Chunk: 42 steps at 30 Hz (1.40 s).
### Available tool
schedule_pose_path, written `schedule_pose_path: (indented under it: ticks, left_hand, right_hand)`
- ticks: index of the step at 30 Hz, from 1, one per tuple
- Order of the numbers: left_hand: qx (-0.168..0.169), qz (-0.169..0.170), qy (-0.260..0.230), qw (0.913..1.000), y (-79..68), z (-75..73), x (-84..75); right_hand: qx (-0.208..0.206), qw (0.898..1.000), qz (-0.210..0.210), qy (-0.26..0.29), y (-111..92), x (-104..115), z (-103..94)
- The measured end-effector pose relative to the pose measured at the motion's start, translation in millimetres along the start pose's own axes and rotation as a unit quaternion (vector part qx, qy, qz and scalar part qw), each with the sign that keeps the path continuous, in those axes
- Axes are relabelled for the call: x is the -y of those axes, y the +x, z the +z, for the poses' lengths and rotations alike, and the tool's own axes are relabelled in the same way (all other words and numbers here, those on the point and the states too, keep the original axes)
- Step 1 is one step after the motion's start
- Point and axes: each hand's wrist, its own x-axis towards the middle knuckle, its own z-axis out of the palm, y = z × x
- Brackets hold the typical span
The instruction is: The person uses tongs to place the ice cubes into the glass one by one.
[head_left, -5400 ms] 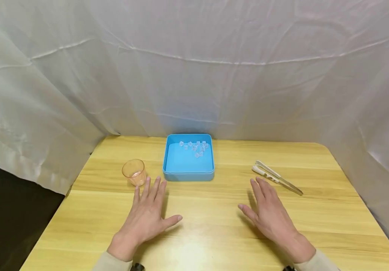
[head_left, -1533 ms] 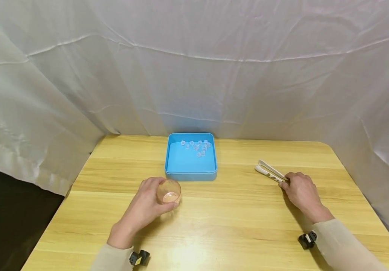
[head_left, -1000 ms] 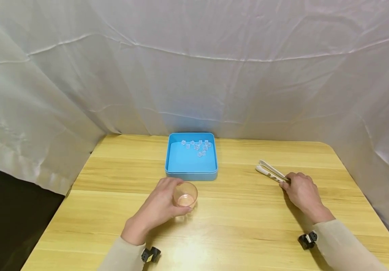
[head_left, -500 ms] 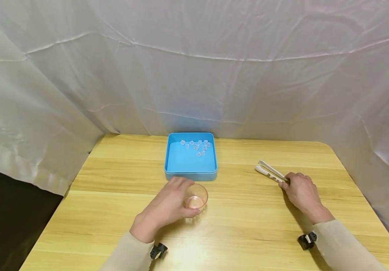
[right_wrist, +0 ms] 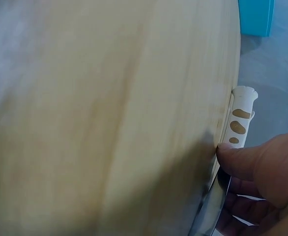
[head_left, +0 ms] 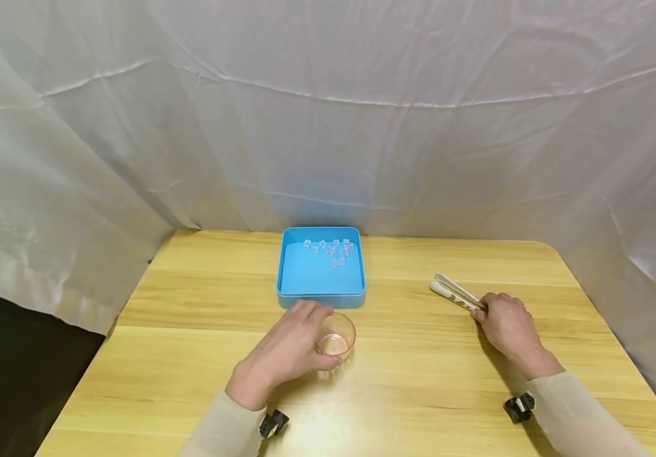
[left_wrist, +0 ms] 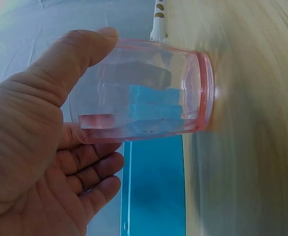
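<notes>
My left hand (head_left: 283, 346) grips a clear, orange-pink tinted cup (head_left: 346, 325) between thumb and fingers, just in front of the blue tray (head_left: 321, 298). Upright, the cup holds nothing visible; in the left wrist view its base (left_wrist: 206, 93) is at or very near the tabletop. On the right, my right hand (head_left: 513, 327) pinches a pair of tongs (head_left: 452, 294) around the metal middle. Their white, brown-spotted ends (right_wrist: 240, 120) point away from the hand toward the back left, slightly apart. The metal part beyond is mostly hidden under the hand in the head view.
Several small clear cubes (head_left: 330, 251) lie in the back and right part of the tray. The light wooden table (head_left: 179, 368) is bordered by a pale cloth curtain (head_left: 328, 127) at the back and sides. A dark area (head_left: 13, 368) lies beyond its left edge.
Both hands lay open over the table at first. Since then the left took the cup and carried it right, slowing lately. The right has taken the tongs, whose ends are now slightly closer together.
</notes>
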Motion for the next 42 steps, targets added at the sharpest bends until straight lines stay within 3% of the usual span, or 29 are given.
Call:
schedule_pose_path:
  ticks: [14, 25, 36, 42]
  left_hand:
    - [0.008, -0.012, -0.014, 0.9998, -2.7, 1.6, 0.8]
    - [0.016, -0.022, -0.024, 0.9993, -2.3, 2.5, 0.3]
    - [0.026, -0.015, -0.025, 0.9992, -0.6, 2.8, -1.5]
    - [0.023, -0.015, -0.017, 0.9995, -1.0, 3.0, -0.6]
  right_hand:
    - [-0.019, 0.999, -0.050, -0.007, -3.1, -3.1, -0.2]
    - [-0.021, 0.999, -0.044, 0.003, -8.1, -4.4, -5.0]
    - [-0.082, 0.993, -0.089, -0.010, -9.3, 1.8, -7.4]
    - [-0.085, 0.993, -0.086, -0.011, -8.5, 6.7, -12.0]
